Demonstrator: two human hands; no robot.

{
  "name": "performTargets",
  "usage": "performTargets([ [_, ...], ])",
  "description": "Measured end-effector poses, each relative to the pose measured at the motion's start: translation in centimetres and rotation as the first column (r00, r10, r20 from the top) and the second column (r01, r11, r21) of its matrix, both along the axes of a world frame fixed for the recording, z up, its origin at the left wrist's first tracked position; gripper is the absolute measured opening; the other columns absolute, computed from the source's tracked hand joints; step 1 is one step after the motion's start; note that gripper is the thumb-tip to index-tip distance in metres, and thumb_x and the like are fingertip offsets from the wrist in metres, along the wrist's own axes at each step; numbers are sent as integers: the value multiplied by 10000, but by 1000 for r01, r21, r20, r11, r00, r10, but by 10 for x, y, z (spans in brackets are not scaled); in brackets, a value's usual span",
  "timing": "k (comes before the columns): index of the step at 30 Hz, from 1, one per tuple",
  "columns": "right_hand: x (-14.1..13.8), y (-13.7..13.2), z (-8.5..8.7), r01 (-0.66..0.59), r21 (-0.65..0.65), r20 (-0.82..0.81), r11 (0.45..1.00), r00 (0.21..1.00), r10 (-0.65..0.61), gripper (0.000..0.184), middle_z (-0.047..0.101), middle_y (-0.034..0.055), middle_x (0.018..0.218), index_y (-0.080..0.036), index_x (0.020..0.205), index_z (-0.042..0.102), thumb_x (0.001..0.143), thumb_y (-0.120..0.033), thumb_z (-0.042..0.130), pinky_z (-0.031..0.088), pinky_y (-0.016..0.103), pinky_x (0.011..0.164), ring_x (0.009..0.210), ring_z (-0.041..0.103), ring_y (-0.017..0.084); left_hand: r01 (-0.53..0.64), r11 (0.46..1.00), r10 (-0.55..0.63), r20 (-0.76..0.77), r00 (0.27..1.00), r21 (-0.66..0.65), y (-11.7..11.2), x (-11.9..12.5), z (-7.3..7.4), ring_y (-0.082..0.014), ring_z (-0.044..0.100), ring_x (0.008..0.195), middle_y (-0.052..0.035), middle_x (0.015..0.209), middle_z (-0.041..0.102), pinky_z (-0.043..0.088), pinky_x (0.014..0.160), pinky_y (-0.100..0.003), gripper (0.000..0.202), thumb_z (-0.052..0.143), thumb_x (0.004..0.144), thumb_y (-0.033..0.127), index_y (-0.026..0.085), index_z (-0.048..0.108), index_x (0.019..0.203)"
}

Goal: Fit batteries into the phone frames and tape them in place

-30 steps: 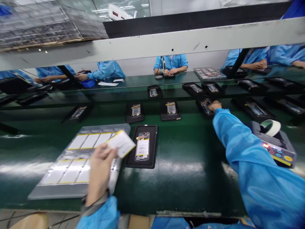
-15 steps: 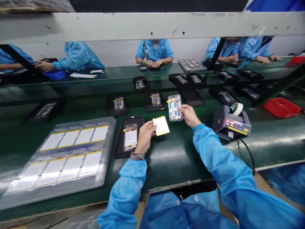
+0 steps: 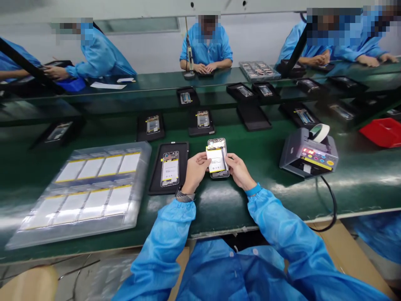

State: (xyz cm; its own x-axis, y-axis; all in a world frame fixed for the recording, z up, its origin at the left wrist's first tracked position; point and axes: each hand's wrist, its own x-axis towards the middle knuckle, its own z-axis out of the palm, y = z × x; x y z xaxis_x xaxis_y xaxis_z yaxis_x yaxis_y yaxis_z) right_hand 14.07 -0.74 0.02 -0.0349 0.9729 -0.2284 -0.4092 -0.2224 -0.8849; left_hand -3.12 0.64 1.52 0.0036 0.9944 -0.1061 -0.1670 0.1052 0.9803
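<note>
Both my hands meet over the green belt at the centre. My left hand (image 3: 194,170) pinches a white battery with yellow edges (image 3: 215,159) and presses it onto the phone frame (image 3: 218,158). My right hand (image 3: 237,168) grips that phone frame from its right side. The battery lies inside the frame, covering most of its middle. Just left of my hands sits a black tray (image 3: 154,174) holding another phone frame with a battery (image 3: 170,168).
A clear blister tray of several white batteries (image 3: 90,184) lies at the left. A grey tape dispenser with lit buttons (image 3: 308,152) stands at the right, its cable running off the edge. More black trays with phones ride the belt beyond. Several people in blue coats sit opposite.
My right hand brought the phone frame back from the far belt toward me. My left hand carried the battery rightward from the blister tray. The two now come together, battery set into the frame.
</note>
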Motion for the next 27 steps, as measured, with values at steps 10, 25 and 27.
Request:
performTargets([
  [10, -5, -8, -2, -48, 56, -61, 997, 997, 51, 545, 759, 20, 886, -239, 1021, 592, 700, -576, 875, 535, 268, 535, 801, 735, 234, -92, 931, 244, -413, 878, 354, -13, 5, 5, -145, 644, 772, -34, 883, 649, 528, 604, -224, 278, 743, 790, 176, 179, 791, 1064],
  [25, -1, -6, 5, 62, 79, 9, 995, 998, -63, 534, 743, 5, 840, -248, 1021, 587, 711, -594, 850, 556, 305, 590, 707, 701, 212, 133, 990, -126, -130, 984, 51, -6, 7, -8, -125, 576, 609, -3, 714, 636, 467, 559, -232, 401, 874, 688, 428, 163, 612, 838],
  [27, -1, -5, 5, 123, 105, 74, 987, 989, -131, 532, 715, -5, 766, -251, 984, 572, 710, -625, 832, 536, 302, 566, 650, 674, 203, 175, 982, -165, -138, 977, 65, -9, 12, -9, -114, 568, 613, 6, 711, 628, 464, 578, -223, 391, 872, 697, 418, 169, 600, 828],
])
